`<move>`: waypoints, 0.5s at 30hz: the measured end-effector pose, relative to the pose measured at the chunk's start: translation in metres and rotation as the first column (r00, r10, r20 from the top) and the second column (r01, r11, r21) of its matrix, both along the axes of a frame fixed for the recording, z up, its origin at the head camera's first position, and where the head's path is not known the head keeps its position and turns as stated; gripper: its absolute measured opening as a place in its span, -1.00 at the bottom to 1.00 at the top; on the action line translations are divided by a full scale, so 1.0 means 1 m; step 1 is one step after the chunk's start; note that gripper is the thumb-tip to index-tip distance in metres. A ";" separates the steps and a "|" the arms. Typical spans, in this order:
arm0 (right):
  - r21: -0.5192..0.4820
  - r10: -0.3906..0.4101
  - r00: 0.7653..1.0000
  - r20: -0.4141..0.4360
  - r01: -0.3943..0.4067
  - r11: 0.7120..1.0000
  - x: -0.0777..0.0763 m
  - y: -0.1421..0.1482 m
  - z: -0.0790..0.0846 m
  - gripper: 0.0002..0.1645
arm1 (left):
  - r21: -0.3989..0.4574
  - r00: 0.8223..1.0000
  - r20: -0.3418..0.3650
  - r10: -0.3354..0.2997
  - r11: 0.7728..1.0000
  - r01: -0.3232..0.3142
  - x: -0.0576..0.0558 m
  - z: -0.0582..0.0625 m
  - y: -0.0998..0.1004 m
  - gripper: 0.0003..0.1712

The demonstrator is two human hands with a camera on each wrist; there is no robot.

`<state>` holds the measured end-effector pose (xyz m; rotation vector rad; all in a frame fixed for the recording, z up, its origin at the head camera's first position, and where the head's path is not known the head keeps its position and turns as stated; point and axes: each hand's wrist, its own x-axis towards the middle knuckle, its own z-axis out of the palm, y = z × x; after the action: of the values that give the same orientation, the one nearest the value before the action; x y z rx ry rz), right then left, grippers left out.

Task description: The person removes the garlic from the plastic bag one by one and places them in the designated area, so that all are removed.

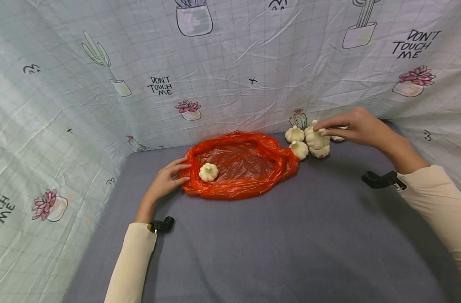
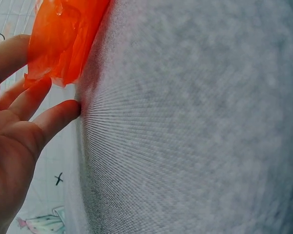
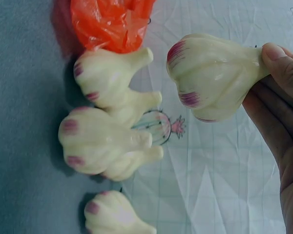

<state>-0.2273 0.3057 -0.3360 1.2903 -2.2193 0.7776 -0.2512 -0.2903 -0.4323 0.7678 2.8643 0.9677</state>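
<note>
My right hand (image 1: 366, 128) pinches a white garlic bulb (image 3: 210, 80) by its stem between thumb and fingers. Purple marks show on the raised bulb, which hangs over several other garlic bulbs (image 3: 105, 139) in the right wrist view. An orange-red plastic bag (image 1: 230, 192) lies with its mouth spread wide, and one garlic bulb (image 1: 209, 172) sits inside at its left end. At that end my left hand (image 1: 166, 179) touches the bag's edge, fingers apart and loosely extended. The left wrist view shows its fingertips at the thin plastic (image 2: 63, 44).
A grey cloth (image 1: 253, 244) covers the table. Behind it hangs a pale curtain (image 1: 222, 92) printed with cacti and lettering. The group of bulbs, including one garlic bulb (image 1: 294, 134), stands by the bag's right end, close to the curtain.
</note>
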 end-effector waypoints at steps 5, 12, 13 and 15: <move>0.009 -0.047 0.999 0.003 0.047 0.999 0.002 0.009 -0.003 -0.74 | 0.005 1.000 0.000 0.005 1.000 -0.005 0.000 0.000 -0.002 -0.51; 0.036 -0.096 0.995 -0.011 0.096 0.995 0.006 0.018 -0.004 -0.59 | 0.005 1.000 -0.007 0.005 1.000 -0.005 0.000 -0.001 -0.002 -0.51; 0.037 -0.103 0.995 -0.007 0.103 0.994 0.007 0.019 -0.004 -0.59 | 0.004 1.000 -0.008 0.003 1.000 -0.003 0.000 -0.001 -0.002 -0.51; 0.042 -0.121 0.993 -0.002 0.121 0.992 0.009 0.021 -0.005 -0.58 | 0.000 1.000 -0.004 0.000 1.000 0.000 0.000 -0.001 -0.002 -0.50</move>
<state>-0.2179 0.3269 -0.3408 1.1617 -2.3021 0.6892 -0.2512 -0.2920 -0.4333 0.7699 2.8677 0.9666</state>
